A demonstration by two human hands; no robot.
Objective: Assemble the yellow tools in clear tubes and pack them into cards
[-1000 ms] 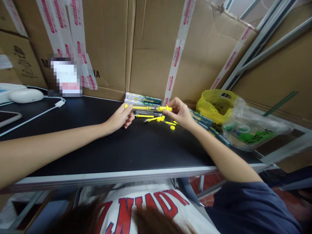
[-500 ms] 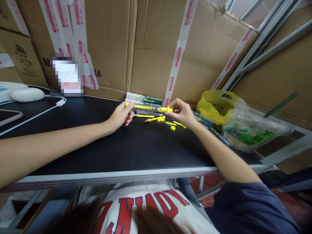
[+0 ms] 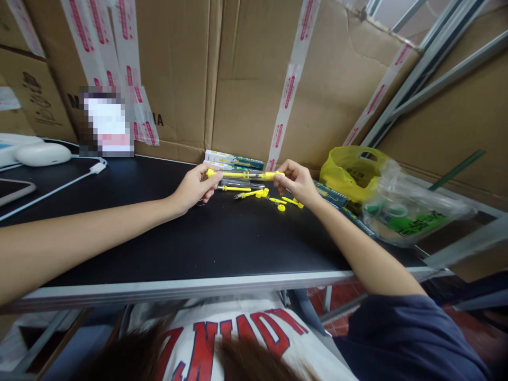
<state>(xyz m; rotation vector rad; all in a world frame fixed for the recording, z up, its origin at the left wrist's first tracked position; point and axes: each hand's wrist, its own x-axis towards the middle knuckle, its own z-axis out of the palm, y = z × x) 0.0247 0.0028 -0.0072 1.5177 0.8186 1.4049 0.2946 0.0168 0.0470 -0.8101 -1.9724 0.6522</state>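
Note:
A long yellow pen-shaped tool (image 3: 244, 174) is held level just above the black table (image 3: 198, 238) near its back edge. My left hand (image 3: 195, 188) pinches its left end and my right hand (image 3: 297, 182) pinches its right end. Below the tool lie several small yellow parts (image 3: 273, 200) and thin yellow rods (image 3: 234, 188). Flat printed boxes (image 3: 232, 159) lie behind, against the cardboard.
Large taped cardboard boxes (image 3: 246, 74) wall the back of the table. A yellow plastic bag (image 3: 351, 172) and a clear bag (image 3: 408, 209) lie at the right. A white device (image 3: 42, 153) with a cable and a tablet corner (image 3: 14, 190) are at the left.
The tool has shifted slightly right and my right fingers have slid along its end. Otherwise both hands stay in place.

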